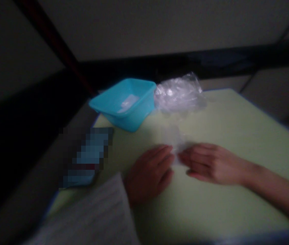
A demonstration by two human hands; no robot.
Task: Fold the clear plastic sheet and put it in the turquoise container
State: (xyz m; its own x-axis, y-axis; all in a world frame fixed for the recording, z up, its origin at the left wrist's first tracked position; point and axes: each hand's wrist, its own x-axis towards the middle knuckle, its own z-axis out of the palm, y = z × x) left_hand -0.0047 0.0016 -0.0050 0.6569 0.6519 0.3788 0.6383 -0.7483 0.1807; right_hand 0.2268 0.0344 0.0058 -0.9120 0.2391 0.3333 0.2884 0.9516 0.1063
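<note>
Clear plastic film (172, 134) flat mid-counter (236, 112), its near end between our hands. Left hand (151, 173) palm-down, fingers pointing right; right hand (208, 163) low, fingers bunched, pointing left. Blurred: whether either grips, we cannot tell.

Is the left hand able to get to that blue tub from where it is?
Probably yes: only yellow tabletop shows between the left hand and the blue tub. It would likely have to reach forward, away from the thin clear plastic right by it.
</note>
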